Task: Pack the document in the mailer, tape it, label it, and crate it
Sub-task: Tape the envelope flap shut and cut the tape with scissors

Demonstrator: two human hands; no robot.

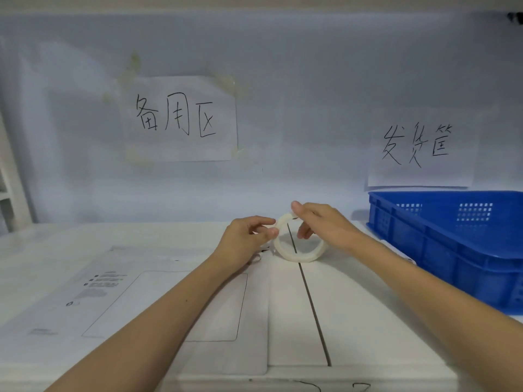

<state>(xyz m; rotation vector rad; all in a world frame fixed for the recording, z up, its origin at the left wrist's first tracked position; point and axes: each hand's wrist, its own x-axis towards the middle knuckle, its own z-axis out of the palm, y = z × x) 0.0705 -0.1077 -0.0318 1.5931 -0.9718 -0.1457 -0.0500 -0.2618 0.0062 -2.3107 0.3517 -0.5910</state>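
Mailer (135,306) first, taking the tape roll (297,241) as the landmark: the flat white envelope lies on the white table (368,292) to the left of the roll and nearer the person, its printed face up and its long axis running left to right. Whether the document is already inside cannot be told; no loose sheet shows. Just left of the roll, the left hand (246,241) pinches the roll's left rim between thumb and forefinger, fingers narrow. The roll itself is held upright above the table, its open ring facing the camera, over the dark seam (311,301) in the tabletop. Just right of it, the right hand (317,222) grips the top rim with thumb on the upper edge and fingers curled inside, apparently feeling for the tape's free end, which is too pale to make out. The coming move likely turns on carrying tape leftward and down to the mailer's flap, and the left hand is nearer. Further right of the roll stands the blue crate (441,239), cut off by the frame; no label is visible.
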